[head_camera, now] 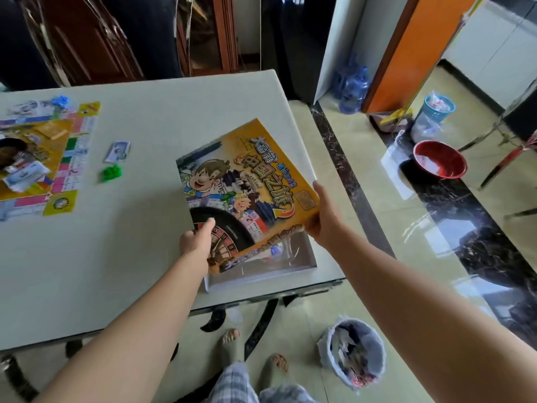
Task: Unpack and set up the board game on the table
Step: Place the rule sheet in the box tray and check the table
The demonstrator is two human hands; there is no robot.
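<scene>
**A:** Both hands are on the box lid (238,187)! The left hand (196,242) grips its near left corner, thumb pressed on top.

**B:** And the right hand (322,219) has its fingers wrapped round the right edge. The lid hangs tilted over the box base (261,271), at the near right corner of the worktop (145,257).

**A:** Something clear lies in that base, maybe plastic wrap. It's hard to tell.

**B:** Far left, the game board (58,158) lies unfolded, with green pieces (110,173) and a small card stack (117,151) just beside it.
</scene>
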